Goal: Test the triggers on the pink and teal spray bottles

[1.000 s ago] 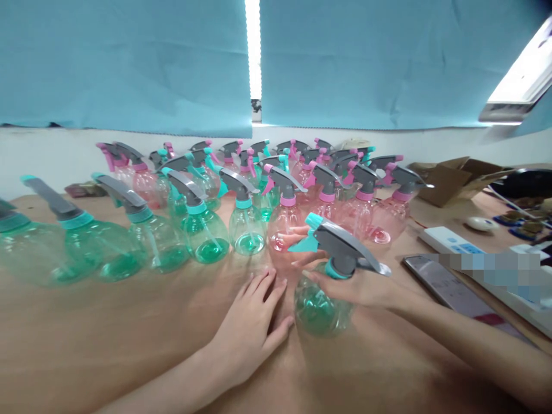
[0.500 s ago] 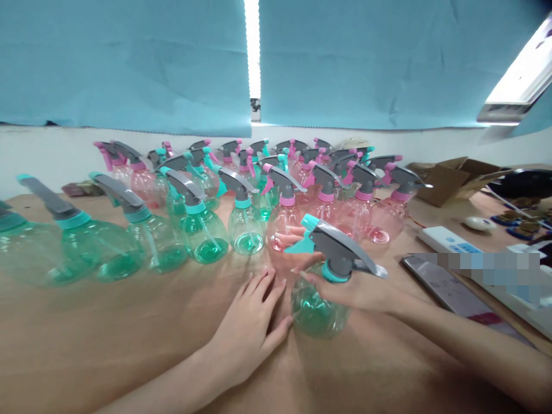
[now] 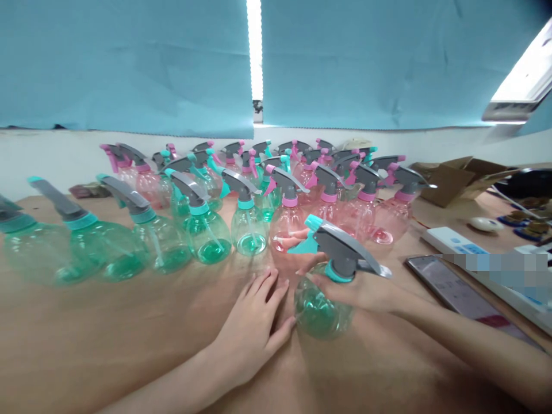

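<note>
My right hand (image 3: 362, 293) is closed around a green spray bottle (image 3: 325, 313) just below its turquoise collar. This bottle stands on the wooden table, its grey trigger head (image 3: 340, 247) and turquoise nozzle turned toward the far left. Some of the right fingers are hidden behind the bottle. My left hand (image 3: 254, 316) lies flat with fingers stretched out on the tabletop, its thumb tip close to the bottle's left side; I cannot tell whether they touch. Beyond the hands stand a row of green spray bottles (image 3: 209, 236) and pink spray bottles (image 3: 288, 221).
More spray bottles (image 3: 146, 178) crowd the back by the wall. At the right are an open cardboard box (image 3: 452, 178), a white mouse (image 3: 485, 224), a phone (image 3: 452, 287) and a white power strip (image 3: 457, 244). A blue curtain (image 3: 129, 63) hangs behind.
The scene sits slightly farther right in the picture. Both hands and the held spray bottle keep nearly the same positions on the table.
</note>
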`<state>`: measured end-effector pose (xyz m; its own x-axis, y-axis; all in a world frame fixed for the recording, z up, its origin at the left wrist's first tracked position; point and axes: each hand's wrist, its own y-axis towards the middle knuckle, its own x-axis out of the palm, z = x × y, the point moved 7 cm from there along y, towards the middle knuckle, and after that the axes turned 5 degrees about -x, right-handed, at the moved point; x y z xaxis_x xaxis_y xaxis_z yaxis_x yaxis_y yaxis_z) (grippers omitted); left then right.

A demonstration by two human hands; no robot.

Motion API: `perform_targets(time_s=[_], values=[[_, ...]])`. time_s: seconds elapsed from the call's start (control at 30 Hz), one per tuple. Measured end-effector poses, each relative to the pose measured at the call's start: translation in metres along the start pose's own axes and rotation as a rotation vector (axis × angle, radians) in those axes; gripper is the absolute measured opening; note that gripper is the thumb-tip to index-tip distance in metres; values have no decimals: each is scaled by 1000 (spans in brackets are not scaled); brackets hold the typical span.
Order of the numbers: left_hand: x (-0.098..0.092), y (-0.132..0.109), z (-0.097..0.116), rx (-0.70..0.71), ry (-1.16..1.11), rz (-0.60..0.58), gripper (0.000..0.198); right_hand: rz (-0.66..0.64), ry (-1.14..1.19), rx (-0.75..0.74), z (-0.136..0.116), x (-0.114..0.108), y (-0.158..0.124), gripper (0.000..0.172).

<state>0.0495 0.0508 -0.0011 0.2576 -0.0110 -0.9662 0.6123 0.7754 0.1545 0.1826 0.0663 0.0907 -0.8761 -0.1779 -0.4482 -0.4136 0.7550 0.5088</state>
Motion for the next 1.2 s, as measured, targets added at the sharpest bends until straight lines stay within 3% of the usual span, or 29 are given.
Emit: perform_targets(time_s=[0.33, 0.5, 0.7, 0.8, 1.03, 1.2], values=[[2, 2, 0, -7, 24, -38, 53, 69, -8, 13, -13, -8, 0, 10], [-1, 2, 0, -7, 4, -35, 52, 83, -114, 40, -14, -12, -2, 11], [0, 1, 0, -5, 25, -27, 51, -15, 49, 30, -11, -2, 2, 17], [2, 1, 0, 0, 34, -25, 52, 16, 51, 67, -3, -3, -1, 22], [2, 2, -1, 8, 49, -12, 52, 11, 14, 72, 5, -3, -6, 9], [3, 1, -1, 9, 52, -6, 52, -1, 40, -7, 1, -2, -4, 12]])
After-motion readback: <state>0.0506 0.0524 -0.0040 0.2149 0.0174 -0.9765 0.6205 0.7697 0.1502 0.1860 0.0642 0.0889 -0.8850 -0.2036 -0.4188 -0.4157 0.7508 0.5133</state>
